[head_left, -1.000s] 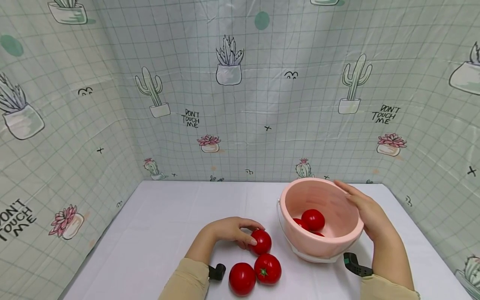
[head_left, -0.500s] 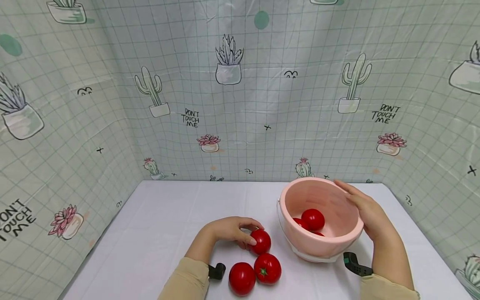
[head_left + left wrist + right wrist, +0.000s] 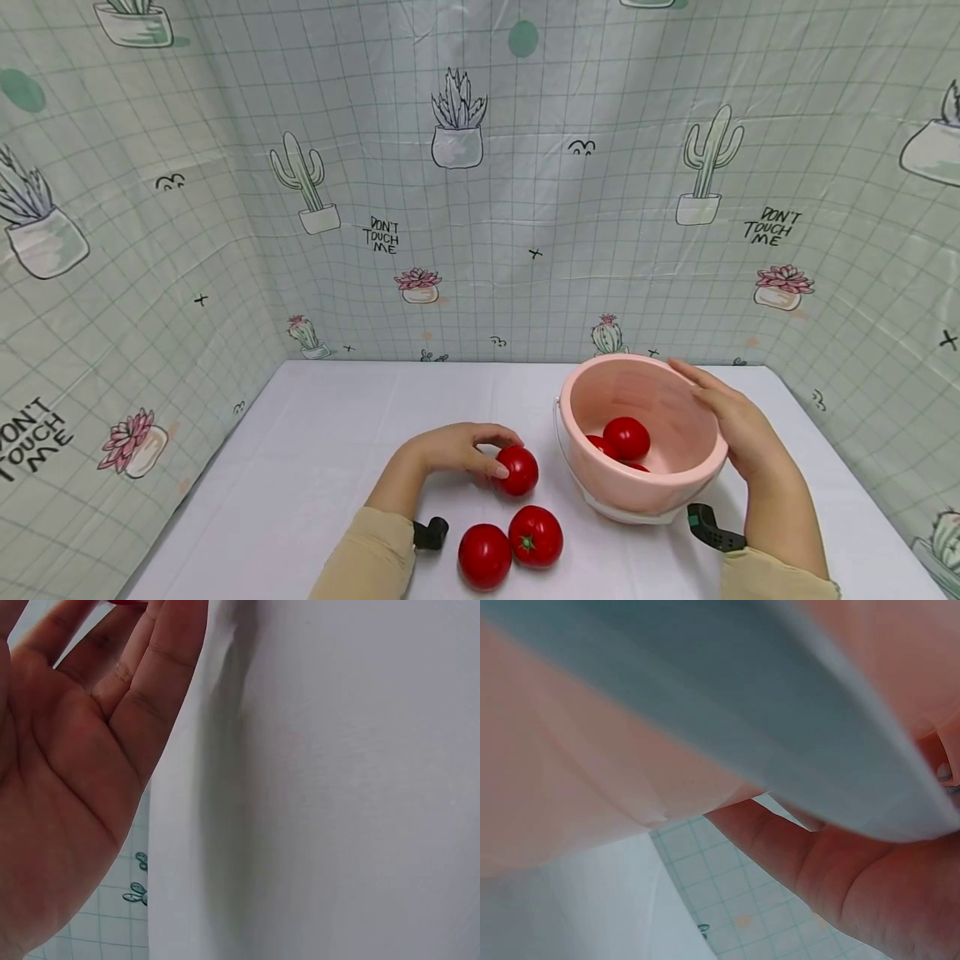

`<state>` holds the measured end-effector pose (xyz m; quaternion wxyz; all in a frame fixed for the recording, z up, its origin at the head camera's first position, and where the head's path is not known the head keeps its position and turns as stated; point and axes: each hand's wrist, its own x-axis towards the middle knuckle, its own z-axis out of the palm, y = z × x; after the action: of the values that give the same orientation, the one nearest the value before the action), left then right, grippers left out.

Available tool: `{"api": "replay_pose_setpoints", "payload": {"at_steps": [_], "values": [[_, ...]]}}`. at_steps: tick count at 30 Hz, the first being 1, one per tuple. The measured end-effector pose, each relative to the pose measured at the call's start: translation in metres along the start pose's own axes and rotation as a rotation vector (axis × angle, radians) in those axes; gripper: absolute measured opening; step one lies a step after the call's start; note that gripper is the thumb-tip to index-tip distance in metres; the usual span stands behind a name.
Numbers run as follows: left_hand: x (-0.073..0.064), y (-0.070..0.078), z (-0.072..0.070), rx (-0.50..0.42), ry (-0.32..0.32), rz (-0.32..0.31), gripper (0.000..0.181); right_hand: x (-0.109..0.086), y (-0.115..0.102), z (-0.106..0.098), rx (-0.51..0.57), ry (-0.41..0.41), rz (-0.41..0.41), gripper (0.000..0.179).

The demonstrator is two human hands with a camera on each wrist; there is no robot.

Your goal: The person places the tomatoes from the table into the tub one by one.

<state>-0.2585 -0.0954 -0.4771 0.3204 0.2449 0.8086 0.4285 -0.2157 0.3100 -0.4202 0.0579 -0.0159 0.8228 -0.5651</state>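
Note:
My left hand (image 3: 459,450) pinches a glossy red tomato (image 3: 519,471) between thumb and fingers, to the left of the bucket. In the left wrist view, the palm (image 3: 67,757) shows large and only a sliver of the tomato (image 3: 126,601) appears at the top. A pale pink bucket (image 3: 645,492) leans with its mouth towards me, red tomatoes (image 3: 627,438) inside it. On its right side my right hand (image 3: 738,425) holds it at the rim, some fingers hidden behind. The right wrist view has that hand (image 3: 840,877) against the pink wall beneath a blurred pale band.
Two more tomatoes lie side by side near the front, one plain red (image 3: 484,557) and one with a green stem end (image 3: 536,537). A thin wire handle (image 3: 558,429) hangs at the bucket's left. Cactus-print cloth (image 3: 525,208) walls in the white table (image 3: 360,408).
Between half a second ago and now, my left hand has shifted the gripped tomato slightly back and left, opening a gap to the stemmed one. My right hand and the bucket stay put.

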Motion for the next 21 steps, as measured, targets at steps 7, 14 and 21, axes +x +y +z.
{"api": "replay_pose_setpoints", "payload": {"at_steps": [7, 14, 21], "values": [[-0.004, 0.007, -0.009, 0.024, 0.016, 0.023, 0.037, -0.001, -0.001, 0.0, 0.012, -0.003, -0.004, 0.048], [-0.008, 0.016, -0.017, 0.001, 0.024, 0.039, 0.037, -0.001, -0.001, 0.0, 0.014, 0.0, -0.004, 0.048], [-0.01, 0.022, -0.023, -0.006, 0.025, 0.033, 0.037, -0.001, -0.001, 0.0, 0.016, -0.004, -0.011, 0.049]]}}
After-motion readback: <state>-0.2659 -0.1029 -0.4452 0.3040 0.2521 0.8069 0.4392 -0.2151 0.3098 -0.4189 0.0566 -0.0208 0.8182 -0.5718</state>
